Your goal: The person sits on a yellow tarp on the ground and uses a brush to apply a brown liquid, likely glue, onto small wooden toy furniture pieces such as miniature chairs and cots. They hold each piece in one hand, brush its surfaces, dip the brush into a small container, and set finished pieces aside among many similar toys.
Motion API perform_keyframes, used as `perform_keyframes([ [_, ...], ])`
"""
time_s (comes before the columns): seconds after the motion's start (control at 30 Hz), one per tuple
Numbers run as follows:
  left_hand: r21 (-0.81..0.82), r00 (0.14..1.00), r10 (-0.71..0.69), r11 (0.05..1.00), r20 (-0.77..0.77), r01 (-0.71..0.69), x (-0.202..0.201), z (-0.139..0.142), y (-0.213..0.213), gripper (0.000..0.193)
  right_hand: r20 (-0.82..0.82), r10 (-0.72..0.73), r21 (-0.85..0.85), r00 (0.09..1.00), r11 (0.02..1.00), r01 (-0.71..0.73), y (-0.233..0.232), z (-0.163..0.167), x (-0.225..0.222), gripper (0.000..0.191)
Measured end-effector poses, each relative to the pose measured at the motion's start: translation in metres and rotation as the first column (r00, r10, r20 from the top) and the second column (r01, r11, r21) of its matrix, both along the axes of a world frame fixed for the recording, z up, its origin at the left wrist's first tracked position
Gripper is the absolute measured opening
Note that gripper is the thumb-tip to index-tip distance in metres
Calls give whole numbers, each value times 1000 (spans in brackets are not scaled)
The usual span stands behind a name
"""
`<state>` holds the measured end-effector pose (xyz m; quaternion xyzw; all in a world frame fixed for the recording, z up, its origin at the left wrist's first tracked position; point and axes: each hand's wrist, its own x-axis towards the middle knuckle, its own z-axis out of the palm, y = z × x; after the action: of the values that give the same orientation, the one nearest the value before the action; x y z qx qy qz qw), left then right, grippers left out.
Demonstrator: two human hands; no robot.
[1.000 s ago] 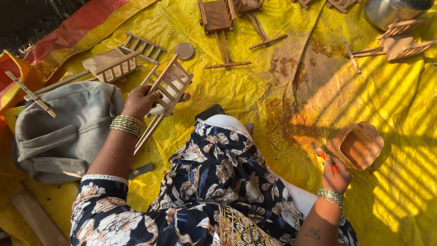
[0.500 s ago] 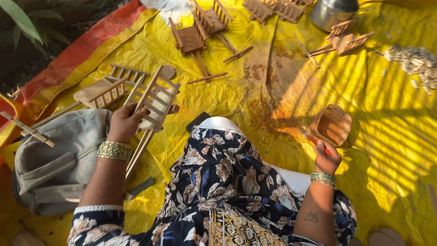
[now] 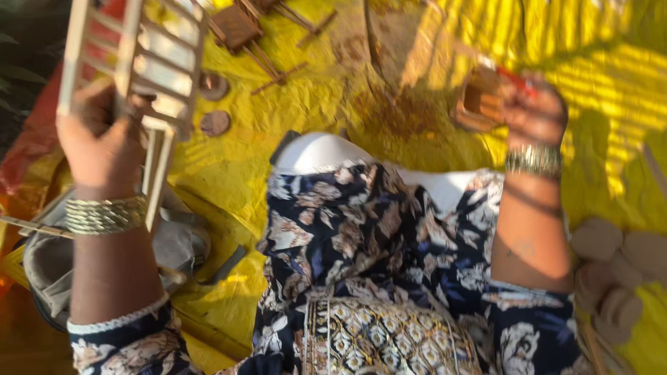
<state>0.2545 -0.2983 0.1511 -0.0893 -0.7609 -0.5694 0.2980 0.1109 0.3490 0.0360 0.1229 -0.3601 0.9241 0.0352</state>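
Nearest the camera, at the bottom centre of the frame, lies the person's lap in a dark floral garment (image 3: 361, 278) with a patterned gold-and-white panel at the lower edge. At the lower left a grey cloth bag (image 3: 174, 243) rests on the yellow sheet (image 3: 333, 104), partly behind the left forearm, which wears a stack of metal bangles (image 3: 104, 214). At the lower right, a cluster of round brown discs (image 3: 618, 264) lies on the sheet, blurred.

Further up on the left, the left hand (image 3: 104, 146) is raised, its fingers closed around a pale wooden slatted frame (image 3: 135, 69), shaped like a small ladder-sided cart piece. The frame stands nearly upright in the upper left of the frame, its rungs running crosswise, one long leg hanging down past the wrist.

On the right, the right hand (image 3: 535, 111), with a bangle at the wrist, is lifted in the upper right. Its fingers are curled around a small brown wooden box-like piece (image 3: 479, 104); something red (image 3: 517, 80) shows at the fingertips, too blurred to tell what it is.

Between the hands, two small brown discs (image 3: 214, 104) lie on the sheet just beside the frame. Farthest off, at the top centre, a darker wooden piece (image 3: 240, 24) with thin sticks lies on the sheet, and a brown stain marks the yellow near the middle. No labels or printed packages can be made out.
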Motion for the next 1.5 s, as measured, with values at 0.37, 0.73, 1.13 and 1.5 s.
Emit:
perform_keyframes([
  [0.37, -673, 958, -187, 740, -219, -9, -164, 6, 139, 21, 184, -186, -99, 965, 973, 206, -15, -22, 12, 18],
  [0.73, -780, 893, -114, 446, 436, 438, -257, -132, 278, 20, 191, -827, 525, 529, 541, 657, -5, -100, -10, 21],
  [1.13, -692, 857, -304, 506, 416, 515, -270, -253, 261, 25, -618, -659, 750, 429, -329, 575, 14, -150, -29, 10],
  [1.5, -556, 766, -162, 597, 622, 578, -280, -272, 214, 19, -323, -794, 802, 515, 58, 594, 61, -161, -13, 20],
])
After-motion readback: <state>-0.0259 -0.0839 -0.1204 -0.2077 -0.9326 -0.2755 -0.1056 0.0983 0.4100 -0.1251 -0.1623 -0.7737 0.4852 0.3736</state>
